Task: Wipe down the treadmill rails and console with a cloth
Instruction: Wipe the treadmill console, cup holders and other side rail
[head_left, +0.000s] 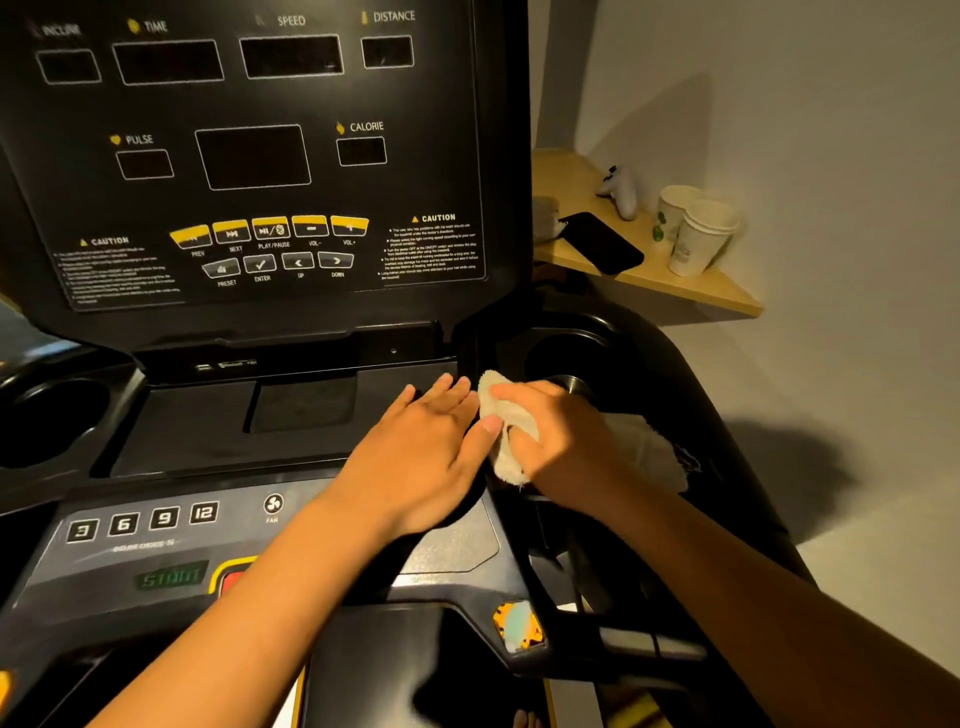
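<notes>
The black treadmill console (249, 156) fills the left and middle, with dark displays above and yellow buttons below. My right hand (550, 441) is shut on a cream cloth (506, 421), bunched against the console's lower tray near the right cup holder (566, 358). More of the cloth trails out to the right of the wrist. My left hand (426, 441) lies flat with fingers together on the tray, its thumb touching the cloth. The right rail (717, 395) curves down past the cup holder.
A wooden shelf (691, 291) at right holds a black phone (600, 241), two paper cups (696, 234) and a white game controller (621, 189). A left cup holder (57, 421) sits at the far left. Speed buttons and a green start label lie below.
</notes>
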